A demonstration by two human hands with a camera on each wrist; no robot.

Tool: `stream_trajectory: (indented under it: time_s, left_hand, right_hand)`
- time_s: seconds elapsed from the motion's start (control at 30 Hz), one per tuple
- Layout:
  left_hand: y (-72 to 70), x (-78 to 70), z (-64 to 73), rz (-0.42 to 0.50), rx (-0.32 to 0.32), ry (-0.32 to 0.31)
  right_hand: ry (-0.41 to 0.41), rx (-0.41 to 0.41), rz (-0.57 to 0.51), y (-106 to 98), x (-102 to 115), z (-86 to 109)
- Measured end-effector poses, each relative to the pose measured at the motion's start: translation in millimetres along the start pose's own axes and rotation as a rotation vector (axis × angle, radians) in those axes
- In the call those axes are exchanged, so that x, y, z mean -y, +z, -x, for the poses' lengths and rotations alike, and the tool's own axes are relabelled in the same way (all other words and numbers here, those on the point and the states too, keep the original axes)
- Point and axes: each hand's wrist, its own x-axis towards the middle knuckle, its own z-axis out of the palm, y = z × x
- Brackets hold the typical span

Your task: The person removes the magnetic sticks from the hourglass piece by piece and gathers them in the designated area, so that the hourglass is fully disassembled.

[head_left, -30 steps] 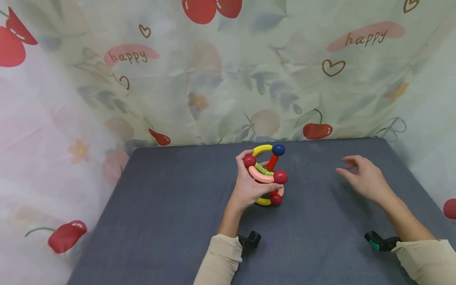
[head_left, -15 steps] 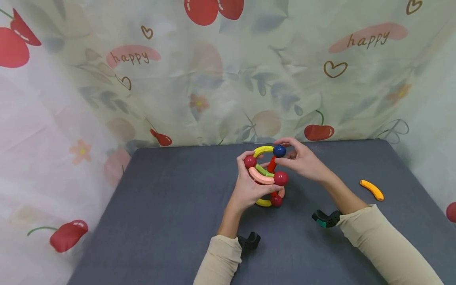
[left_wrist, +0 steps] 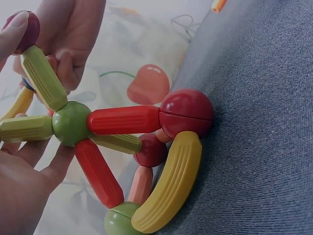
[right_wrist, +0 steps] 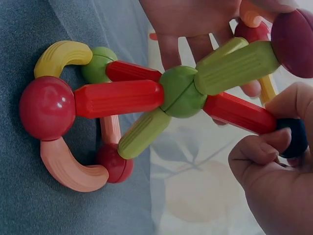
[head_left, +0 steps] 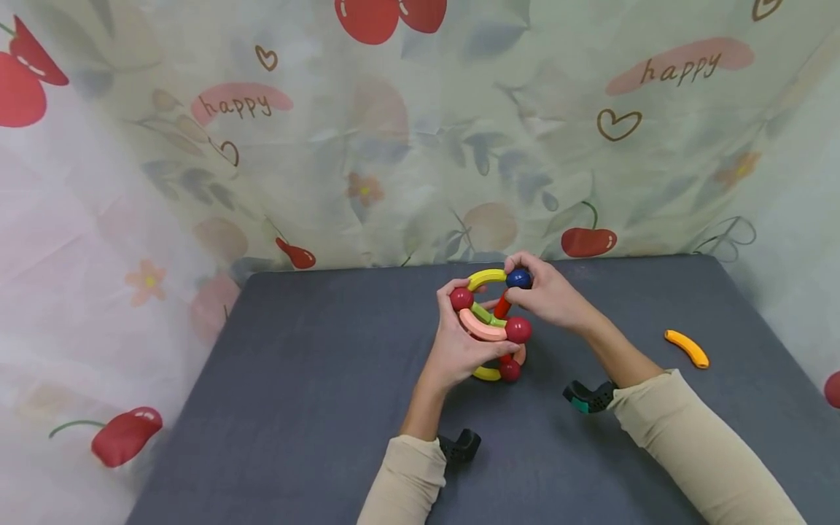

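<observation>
A magnetic ball-and-stick structure (head_left: 482, 326) stands in the middle of the dark table, its lower ring close to the cloth. My left hand (head_left: 459, 348) grips its upper part from the left, the thumb pressed against a dark red ball (left_wrist: 30, 35). A green ball (right_wrist: 182, 93) at the centre joins red and light green sticks. Up on top, my right hand (head_left: 551, 295) pinches a dark blue ball (head_left: 518, 278) between thumb and fingers. That ball sits where a yellow curved stick (head_left: 487, 277) and a red stick (right_wrist: 239, 113) meet.
An orange curved stick (head_left: 687, 348) lies alone on the table (head_left: 315, 408) to the right. Behind the table's far edge hangs a cloth (head_left: 420, 146) printed with cherries. Black wrist devices (head_left: 461, 445) show at both sleeves.
My right hand has come left from over the table's right side to the blue ball and now pinches it. This uncovered the orange curved stick. My left hand keeps its hold.
</observation>
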Motion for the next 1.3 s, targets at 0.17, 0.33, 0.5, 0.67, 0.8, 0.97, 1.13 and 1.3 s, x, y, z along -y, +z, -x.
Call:
stream_trajectory:
  time_s: [0.17,0.33,0.5,0.67,0.8,0.97,1.13,1.3]
  left_hand:
    - [1.2,-0.3,-0.2,0.008,0.004,-0.002]
    - [1.5,-1.1,1.3,0.019,-0.004,-0.005]
    - [0.2,-0.3,2.9,0.02,-0.014,-0.012]
    - [0.2,-0.6,1.5,0.017,-0.017,-0.021]
    - [0.9,-0.6,1.0,0.029,-0.015,-0.016]
    - [0.5,0.7,1.6,0.028,-0.017,-0.011]
    - [-0.6,0.1,2.2,0.02,-0.019,-0.007]
    - [0.1,-0.5,1.2,0.019,-0.018,-0.011]
  right_hand:
    - [0.065,0.015,-0.017,1.4,0.8,-1.4]
    - [0.099,0.017,-0.116,2.4,0.7,-2.0]
    - [0.118,0.037,-0.38,4.5,-1.6,-2.8]
    - [0.098,0.034,-0.657,0.0,-3.0,-1.1]
    - [0.059,0.024,-0.714,-10.1,-12.4,-2.9]
    - [0.148,-0.063,-0.272,-20.5,-35.7,-19.0]
    - [0.176,-0.13,0.214,-17.5,-69.0,-38.3]
    - [0.123,-0.171,0.373,-13.0,-89.0,-50.1]
